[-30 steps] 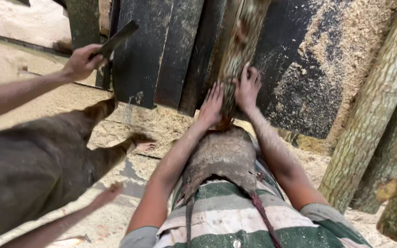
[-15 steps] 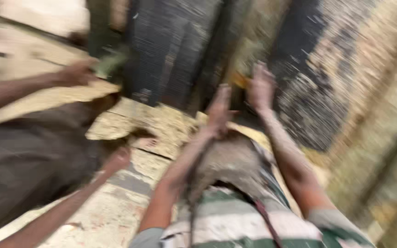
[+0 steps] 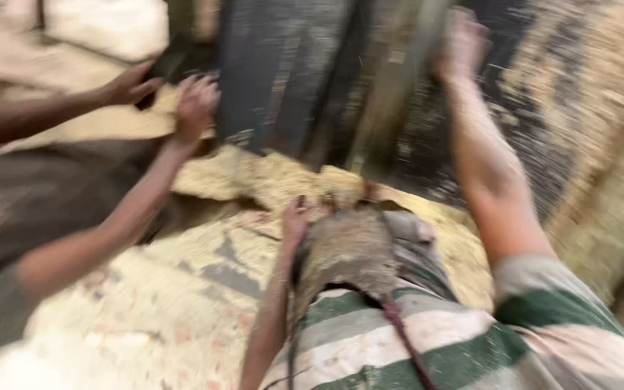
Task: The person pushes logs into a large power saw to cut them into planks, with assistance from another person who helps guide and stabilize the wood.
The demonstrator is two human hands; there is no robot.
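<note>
Blurry: right hand grips the log at upper centre, left hand rests open by the apron; log looks heavy, stiff, rough-barked.

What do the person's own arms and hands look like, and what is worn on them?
Both hands, left hand and right hand, are bare, without gloves. The forearms are uncovered. A short sleeve with green and pale stripes covers the right upper arm. The picture is blurred.

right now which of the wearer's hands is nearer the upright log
Right. The right hand is raised against the upright log; the left hand is low by the apron, well below it.
</note>
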